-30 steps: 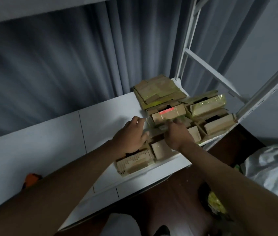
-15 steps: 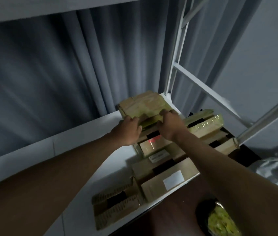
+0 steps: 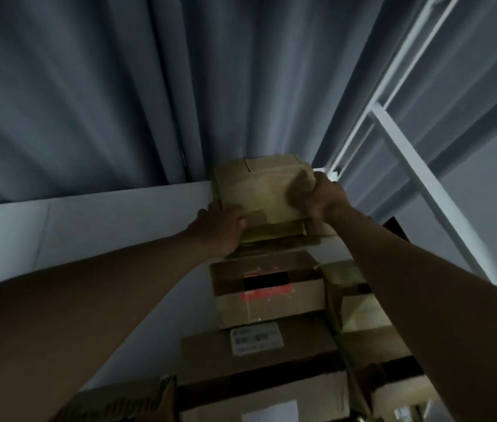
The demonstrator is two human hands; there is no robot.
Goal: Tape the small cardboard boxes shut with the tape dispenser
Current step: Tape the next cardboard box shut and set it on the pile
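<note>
Hands at table's far edge, left hand (image 3: 221, 229) and right hand (image 3: 323, 197) grip flattened box stack (image 3: 264, 190) sides.

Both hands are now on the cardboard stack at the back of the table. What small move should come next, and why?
Probably lift the top piece off the stack of cardboard and draw it toward the body. The left hand grips its near left corner and the right hand its right edge, so it is already held. The box with the red strip lies open, and no tape dispenser is in view.
</note>
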